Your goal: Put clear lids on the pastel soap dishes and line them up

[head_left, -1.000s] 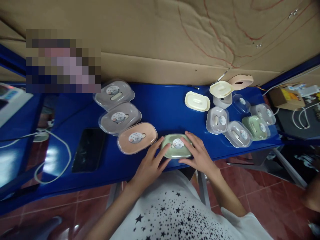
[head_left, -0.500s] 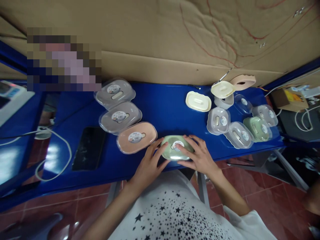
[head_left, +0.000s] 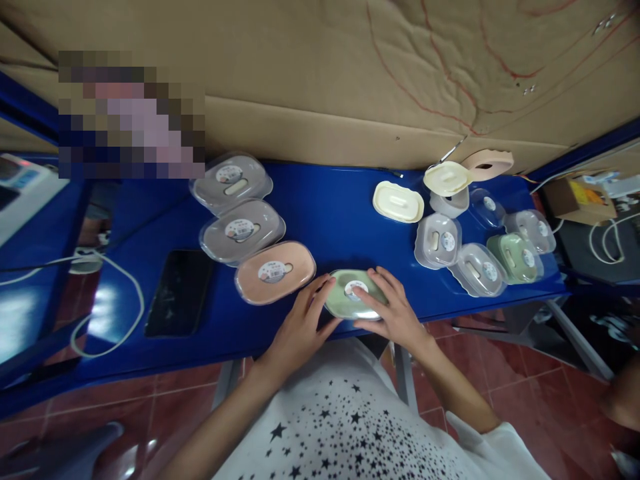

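At the table's front edge lies a green oval plastic box (head_left: 341,301) with a clear cover and a round white label (head_left: 353,288). My left hand (head_left: 306,319) grips its left end, fingertips along the rim. From the other side my right hand (head_left: 397,310) holds the right end, with one finger stretched over the label and the rest along the edges. Just left of the green box is a peach oval box (head_left: 255,283) with a clear cover and a barcode label. Two grey covered boxes, a middle one (head_left: 220,243) and a farther one (head_left: 210,190), lie behind it.
A dark phone (head_left: 177,293) and a white cable (head_left: 143,303) lie on the left of the blue table (head_left: 330,200). Cream lids (head_left: 395,210), several covered boxes (head_left: 440,257) and a peach piece (head_left: 490,163) occupy the right. Brown cardboard (head_left: 300,67) stands behind.
The view has shifted very slightly. Both hands stay on the green box, and the left fingers sit a little nearer its left edge than before.
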`<state>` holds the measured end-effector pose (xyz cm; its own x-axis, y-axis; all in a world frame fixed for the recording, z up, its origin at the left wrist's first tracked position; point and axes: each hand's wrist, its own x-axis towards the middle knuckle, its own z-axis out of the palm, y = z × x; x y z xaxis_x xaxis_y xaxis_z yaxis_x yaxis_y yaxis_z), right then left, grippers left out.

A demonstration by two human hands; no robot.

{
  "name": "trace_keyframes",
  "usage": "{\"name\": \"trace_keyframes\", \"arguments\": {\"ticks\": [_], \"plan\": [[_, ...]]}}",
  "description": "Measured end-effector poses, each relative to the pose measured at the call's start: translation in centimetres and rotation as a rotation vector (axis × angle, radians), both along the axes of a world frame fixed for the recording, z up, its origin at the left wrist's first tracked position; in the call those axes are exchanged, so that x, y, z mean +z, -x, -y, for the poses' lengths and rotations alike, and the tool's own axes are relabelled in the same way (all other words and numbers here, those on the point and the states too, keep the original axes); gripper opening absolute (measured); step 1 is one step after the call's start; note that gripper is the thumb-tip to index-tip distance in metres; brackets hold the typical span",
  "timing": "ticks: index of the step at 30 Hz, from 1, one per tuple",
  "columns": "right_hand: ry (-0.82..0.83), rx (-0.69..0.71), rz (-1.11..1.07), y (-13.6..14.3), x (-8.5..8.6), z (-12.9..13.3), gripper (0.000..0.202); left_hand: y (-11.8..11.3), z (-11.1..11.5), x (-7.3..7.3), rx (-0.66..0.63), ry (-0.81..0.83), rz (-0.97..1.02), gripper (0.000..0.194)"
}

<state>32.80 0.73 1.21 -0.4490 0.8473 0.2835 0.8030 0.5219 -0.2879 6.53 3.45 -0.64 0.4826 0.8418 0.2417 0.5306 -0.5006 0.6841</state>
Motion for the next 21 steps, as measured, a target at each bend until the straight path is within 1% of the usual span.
{"name": "trace_keyframes", "arguments": {"ticks": [2, 4, 5, 6, 7, 9, 10, 12, 14, 16, 18, 21], "plan": [[0.002, 0.017, 0.014, -0.2, -0.1, 0.1, 0.087, 0.1, 0.2, 0.8, -0.018, -0.047, -0.025, 0.076], [0.013, 0.035, 0.039, -0.8, 0.0, 0.0, 0.088, 1.0, 0.4, 2.2, -0.025, -0.129, -0.075, 0.07], [0.017, 0.032, 0.045, -1.1, 0.1, -0.3, 0.088, 1.8, 0.5, 3.0, -0.004, -0.182, -0.109, 0.066], [0.017, 0.015, 0.044, -1.5, 0.2, -0.7, 0.088, 2.7, 0.5, 3.8, 0.057, -0.243, -0.147, 0.06], [0.012, -0.018, 0.04, -1.9, 0.3, -1.2, 0.086, 3.7, 0.5, 4.5, 0.148, -0.313, -0.175, 0.054], [-0.001, -0.111, 0.045, -2.6, 0.7, -2.9, 0.08, 5.7, 0.3, 5.4, 0.322, -0.395, -0.287, 0.045], [-0.006, -0.155, 0.058, -2.8, 0.9, -3.8, 0.075, 6.4, 0.1, 5.6, 0.37, -0.415, -0.338, 0.042], [0.003, -0.208, 0.09, -3.1, 1.4, -5.6, 0.066, 7.0, -0.3, 5.5, 0.385, -0.43, -0.399, 0.039], [0.031, -0.209, 0.096, -3.4, 1.8, -6.6, 0.062, 6.3, -0.9, 5.1, 0.33, -0.439, -0.398, 0.038], [0.058, -0.182, 0.073, -3.9, 2.1, -6.5, 0.062, 4.7, -1.9, 4.7, 0.261, -0.442, -0.401, 0.038], [0.068, -0.161, 0.041, -4.3, 2.2, -5.3, 0.064, 2.9, -3.6, 4.4, 0.212, -0.43, -0.438, 0.04], [0.065, -0.129, 0.009, -4.1, 2.1, -3.2, 0.065, 0.8, -7.1, 4.7, 0.172, -0.361, -0.489, 0.048]]}}
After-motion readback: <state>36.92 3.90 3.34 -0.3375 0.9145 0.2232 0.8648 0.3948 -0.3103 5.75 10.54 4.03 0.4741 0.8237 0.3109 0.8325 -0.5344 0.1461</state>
